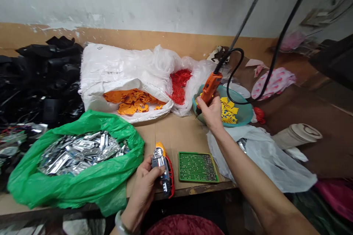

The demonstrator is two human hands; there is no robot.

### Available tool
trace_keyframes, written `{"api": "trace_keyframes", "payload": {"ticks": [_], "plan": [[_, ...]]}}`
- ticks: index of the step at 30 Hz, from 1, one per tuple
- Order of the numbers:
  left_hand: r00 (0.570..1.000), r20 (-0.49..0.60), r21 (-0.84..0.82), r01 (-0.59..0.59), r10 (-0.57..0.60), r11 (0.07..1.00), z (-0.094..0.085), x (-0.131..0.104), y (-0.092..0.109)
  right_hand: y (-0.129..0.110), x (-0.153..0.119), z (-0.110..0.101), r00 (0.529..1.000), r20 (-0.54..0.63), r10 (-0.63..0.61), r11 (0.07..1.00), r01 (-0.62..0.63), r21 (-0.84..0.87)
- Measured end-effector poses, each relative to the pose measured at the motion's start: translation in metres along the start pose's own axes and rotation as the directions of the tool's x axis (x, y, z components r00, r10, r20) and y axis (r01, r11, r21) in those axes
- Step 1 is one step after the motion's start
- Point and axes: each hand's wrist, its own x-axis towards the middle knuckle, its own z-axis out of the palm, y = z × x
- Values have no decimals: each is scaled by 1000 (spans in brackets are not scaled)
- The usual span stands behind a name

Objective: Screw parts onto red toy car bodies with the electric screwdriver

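The left hand (pixel 147 178) is gripping a metal-faced piece (pixel 160 163) between closed thumb and fingers, just left of the screw tray (pixel 187 169). Beyond the tray, to the right, the right hand (pixel 211 112) is holding an orange electric screwdriver (pixel 211 85), fingers closed around its lower body, tip pointing down. A green bag (pixel 99 185) of shiny parts (pixel 79 152) is lying farther left of the tray.
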Motion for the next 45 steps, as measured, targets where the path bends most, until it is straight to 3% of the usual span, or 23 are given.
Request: {"api": "trace_keyframes", "payload": {"ticks": [4,9,13,17,24,45], "plan": [[998,-28,5,61,-61,998,-6,-2,-4,-13,-18,-12,999,45,31,999,-30,-30],[996,-39,1,79,-79,997,-3,1,-8,-37,-62,-30,974,143,177,961,-203,188],[995,-35,1,94,-94,996,4,1,-12,-46,-99,-28,944,129,303,896,-328,298],[995,-24,0,94,-94,996,5,3,-18,-42,-118,-18,919,183,348,842,-393,371],[996,-27,13,83,-82,996,3,5,-23,-29,-126,-6,902,260,346,801,-428,419],[986,-69,39,153,-150,988,4,9,-20,-16,-130,5,902,291,320,806,-420,417]]}}
